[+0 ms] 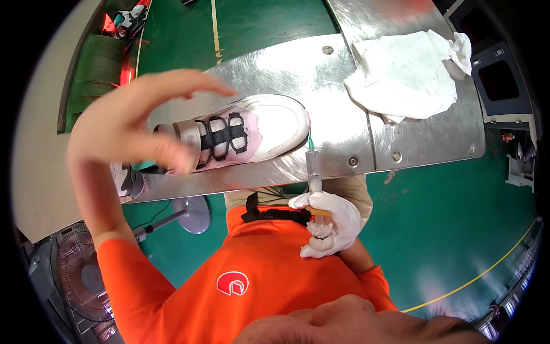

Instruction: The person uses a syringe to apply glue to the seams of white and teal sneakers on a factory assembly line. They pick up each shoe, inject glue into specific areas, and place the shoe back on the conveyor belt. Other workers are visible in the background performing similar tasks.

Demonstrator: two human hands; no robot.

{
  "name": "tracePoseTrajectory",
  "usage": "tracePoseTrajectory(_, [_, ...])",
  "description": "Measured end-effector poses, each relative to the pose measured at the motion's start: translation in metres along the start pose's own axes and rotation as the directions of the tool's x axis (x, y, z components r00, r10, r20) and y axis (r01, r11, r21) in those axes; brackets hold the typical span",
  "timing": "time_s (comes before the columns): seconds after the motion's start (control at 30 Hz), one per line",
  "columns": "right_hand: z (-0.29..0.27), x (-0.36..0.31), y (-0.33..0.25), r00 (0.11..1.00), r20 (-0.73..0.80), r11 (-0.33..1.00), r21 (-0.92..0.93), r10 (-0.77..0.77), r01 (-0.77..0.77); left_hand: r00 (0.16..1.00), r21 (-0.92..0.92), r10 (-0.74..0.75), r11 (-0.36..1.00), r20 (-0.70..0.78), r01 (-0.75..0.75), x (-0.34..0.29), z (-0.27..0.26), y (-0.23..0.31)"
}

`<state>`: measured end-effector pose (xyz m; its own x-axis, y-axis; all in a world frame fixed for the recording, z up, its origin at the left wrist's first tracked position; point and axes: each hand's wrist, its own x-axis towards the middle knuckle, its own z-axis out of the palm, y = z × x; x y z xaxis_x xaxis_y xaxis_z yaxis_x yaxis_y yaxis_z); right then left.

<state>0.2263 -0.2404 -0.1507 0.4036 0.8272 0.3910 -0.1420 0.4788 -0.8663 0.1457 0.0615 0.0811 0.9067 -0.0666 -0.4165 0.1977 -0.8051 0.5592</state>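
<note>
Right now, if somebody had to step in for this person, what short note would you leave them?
Left hand: bare, open, raised above the heel end of the shoe, gripping nothing.
Right hand: white glove, closed around a syringe, needle up, its tip at the toe edge of the sneaker.
White and pink sneaker: on its side on the metal table, toe toward the syringe.
White cloth: crumpled on the table's far right.
Done: needle brought to the toe edge. How far the work at that edge has got cannot be told.
</note>
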Motion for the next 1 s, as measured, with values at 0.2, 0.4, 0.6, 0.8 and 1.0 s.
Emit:
tracePoseTrajectory(0.2, [-0.004,-0.004,-0.005,0.998,-0.012,0.992,0.108,0.065,-0.063,0.964,-0.023,0.010,1.000,0.266,-0.004,0.118,0.025,-0.015])
tracePoseTrajectory(0.4, [-0.015,0.010,-0.049,0.984,0.000,0.911,0.376,0.180,-0.167,0.975,-0.201,0.108,0.977,0.194,-0.068,0.097,0.034,-0.010])
tracePoseTrajectory(0.6, [-0.012,0.111,-0.127,0.900,0.434,0.870,0.459,-0.045,-0.177,0.836,-0.268,0.232,0.875,-0.497,-0.402,-0.009,0.010,0.008])
tracePoseTrajectory(0.8, [0.049,0.186,-0.136,0.815,0.572,0.959,0.165,0.097,-0.230,0.477,-0.311,0.065,0.681,-0.876,-0.663,-0.068,0.065,-0.050])
tracePoseTrajectory(1.0, [0.076,0.204,-0.085,0.819,0.504,0.895,0.178,0.275,-0.410,0.269,-0.329,-0.196,0.676,-0.943,-0.659,-0.082,0.095,-0.098])
